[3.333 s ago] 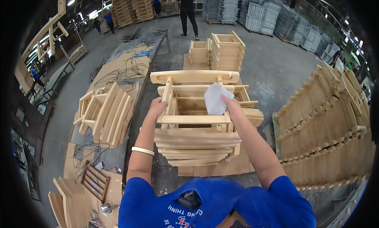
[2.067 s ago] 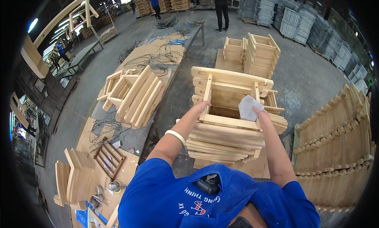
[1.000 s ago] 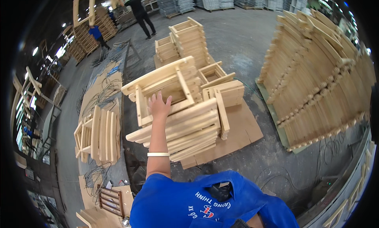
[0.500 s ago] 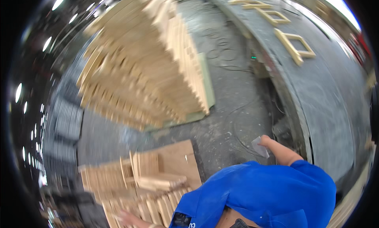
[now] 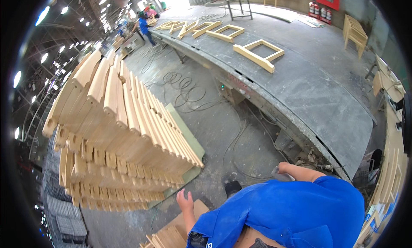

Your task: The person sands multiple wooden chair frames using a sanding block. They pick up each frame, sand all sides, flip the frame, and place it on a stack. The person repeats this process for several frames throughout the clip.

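Note:
My left hand [image 5: 186, 201] is raised with its fingers apart and nothing in it, just beyond the near corner of the tall stack of pale wooden frame parts [image 5: 124, 132]. Below it lies a smaller pile of wooden pieces [image 5: 169, 237], partly cut off by the lower edge and my sleeve. Down at my right side, my right hand [image 5: 285, 166] is closed on a thin, flat greyish sheet [image 5: 282, 176]. What the sheet is made of cannot be made out.
A long grey conveyor table [image 5: 317, 106] runs along the right, with several wooden frames [image 5: 259, 55] on it. Cables [image 5: 184, 87] loop over the floor. A green pallet board [image 5: 189, 143] sits under the tall stack. Far off, a person in blue [image 5: 144, 27] stands beside the table.
My view has swung right and upward, showing more of the table. My left hand has left the low wooden pile and come up empty. The right hand keeps the sheet.

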`<state>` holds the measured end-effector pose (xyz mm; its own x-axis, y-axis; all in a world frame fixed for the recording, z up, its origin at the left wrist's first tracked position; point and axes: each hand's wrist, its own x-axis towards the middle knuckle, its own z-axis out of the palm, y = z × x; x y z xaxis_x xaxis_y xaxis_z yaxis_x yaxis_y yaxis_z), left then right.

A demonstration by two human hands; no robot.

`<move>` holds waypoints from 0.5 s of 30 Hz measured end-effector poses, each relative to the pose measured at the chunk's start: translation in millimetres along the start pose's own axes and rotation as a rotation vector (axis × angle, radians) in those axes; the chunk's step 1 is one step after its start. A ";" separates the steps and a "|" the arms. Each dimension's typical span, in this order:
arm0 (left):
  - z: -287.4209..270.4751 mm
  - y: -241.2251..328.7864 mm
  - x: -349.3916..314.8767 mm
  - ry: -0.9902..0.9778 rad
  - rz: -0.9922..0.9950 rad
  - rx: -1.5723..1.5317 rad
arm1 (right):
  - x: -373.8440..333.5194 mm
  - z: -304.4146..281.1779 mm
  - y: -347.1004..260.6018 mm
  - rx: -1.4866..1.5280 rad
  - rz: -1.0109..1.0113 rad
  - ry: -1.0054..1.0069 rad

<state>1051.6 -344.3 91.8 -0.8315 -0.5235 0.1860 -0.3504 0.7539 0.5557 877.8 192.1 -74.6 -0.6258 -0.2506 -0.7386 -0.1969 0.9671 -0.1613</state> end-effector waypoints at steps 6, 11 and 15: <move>32.0 43.9 125.6 -0.351 0.215 -0.120 | 1.7 -39.2 -38.8 0.137 0.080 0.072; 32.0 73.9 201.7 -0.533 0.308 -0.226 | 25.4 -137.2 -116.5 0.270 0.025 0.394; 34.7 104.2 239.5 -0.659 0.405 -0.285 | 29.3 -229.6 -216.7 0.554 -0.178 0.469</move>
<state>800.9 -377.4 166.2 -0.9835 0.1742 -0.0486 0.0796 0.6583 0.7485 728.8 -35.0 89.0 -0.9007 -0.2779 -0.3339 0.0065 0.7598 -0.6501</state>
